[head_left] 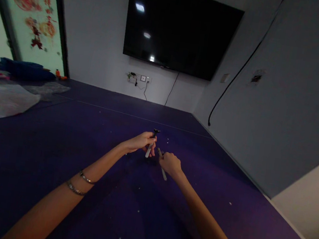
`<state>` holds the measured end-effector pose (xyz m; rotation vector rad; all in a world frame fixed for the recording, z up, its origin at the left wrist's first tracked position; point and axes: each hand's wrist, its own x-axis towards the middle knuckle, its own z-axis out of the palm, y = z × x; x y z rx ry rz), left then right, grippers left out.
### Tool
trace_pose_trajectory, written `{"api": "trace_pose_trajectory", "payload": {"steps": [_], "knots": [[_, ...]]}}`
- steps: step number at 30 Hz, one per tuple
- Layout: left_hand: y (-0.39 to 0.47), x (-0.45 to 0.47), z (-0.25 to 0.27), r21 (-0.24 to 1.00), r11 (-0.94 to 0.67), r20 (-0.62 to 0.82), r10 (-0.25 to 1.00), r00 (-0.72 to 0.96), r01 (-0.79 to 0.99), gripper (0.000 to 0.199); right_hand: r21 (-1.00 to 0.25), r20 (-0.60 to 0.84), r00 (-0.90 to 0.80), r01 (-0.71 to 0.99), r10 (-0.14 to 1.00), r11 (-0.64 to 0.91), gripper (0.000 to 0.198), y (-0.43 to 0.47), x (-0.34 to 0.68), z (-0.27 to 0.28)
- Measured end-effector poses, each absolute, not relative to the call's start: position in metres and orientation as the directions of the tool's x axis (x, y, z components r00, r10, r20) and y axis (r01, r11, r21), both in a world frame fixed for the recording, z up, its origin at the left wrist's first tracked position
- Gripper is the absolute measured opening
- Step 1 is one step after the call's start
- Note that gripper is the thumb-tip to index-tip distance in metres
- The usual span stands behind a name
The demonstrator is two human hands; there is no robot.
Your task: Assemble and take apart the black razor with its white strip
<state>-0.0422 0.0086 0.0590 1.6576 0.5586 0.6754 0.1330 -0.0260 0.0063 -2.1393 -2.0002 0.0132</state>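
Observation:
In the head view my left hand [146,142] is closed around a slim tool with a dark T-shaped head [149,149], which looks like a razor. Its dark end points up and its pale handle hangs below the fingers. Close by on the right, my right hand [171,164] grips a slim pale-handled tool [164,174]. A metallic-looking end sticks out beyond the fist towards my left hand, while the pale handle slants down underneath. The fist hides the middle of this tool, so I cannot tell its exact kind. The two tools are apart.
Both hands are above a dark purple floor [98,214] with small white specks. Clear plastic sheeting [7,102] and a dark blue bundle [26,70] lie at the left. A television [181,27] hangs ahead. A black cable [240,69] runs down the right wall.

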Motion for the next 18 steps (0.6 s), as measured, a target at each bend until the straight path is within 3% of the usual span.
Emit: {"api": "trace_pose_trajectory", "payload": {"steps": [13,18], "knots": [[0.010,-0.041,0.056,0.985,-0.167,0.094,0.686,0.722,0.030,0.009,-0.120,0.161,0.132,0.986,0.978,-0.113,0.035,-0.025,0.115,-0.018],[0.010,-0.041,0.055,0.987,-0.158,0.091,0.689,0.719,0.026,0.010,-0.121,0.161,0.136,0.986,0.977,-0.118,0.044,-0.024,0.120,-0.014]]}}
